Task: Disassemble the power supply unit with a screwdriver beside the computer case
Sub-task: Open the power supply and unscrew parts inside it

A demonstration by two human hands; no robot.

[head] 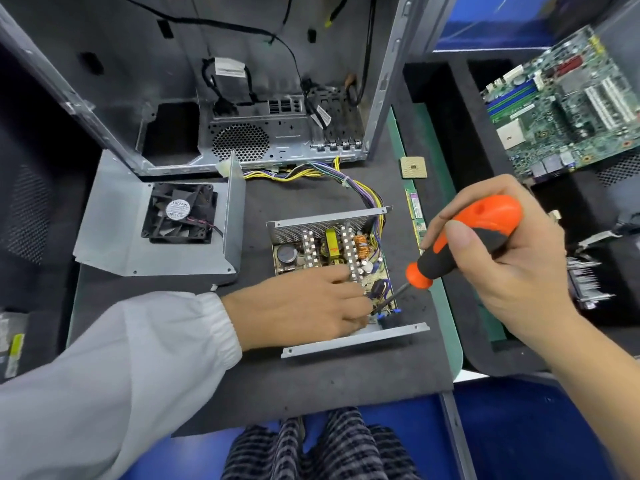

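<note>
While the power supply unit point(332, 271) sits open at the centre of the frame, on the dark mat point(311, 382) just below the computer case point(221, 98), the step in hand looks to be freeing a board screw at its lower right corner. The right hand point(512, 258), at right of centre, has its fingers and thumb wrapped round the orange-and-black handle of the screwdriver point(464, 244). The shaft slants down and left, and its tip meets the board near the blue parts by the near wall. The left hand point(304, 313) lies across the lower half of the board, its fingertips hidden among the wires beside the tip, so I cannot tell whether they pinch something or only press.

To do this well, the shaft probably wants to stand closer to upright over the screw, since a slanted tip tends to slip out of the head and could scrape nearby parts. Steady downward pressure while turning should help. The left hand would best brace the metal tray and keep the wires aside, clear of the tip's path. The removed cover with its fan point(180, 216) lies at left of centre, and the wire bundle point(353, 185) runs from the unit's top right up and left along the foot of the case, so the board may still be tethered when lifted.
</note>
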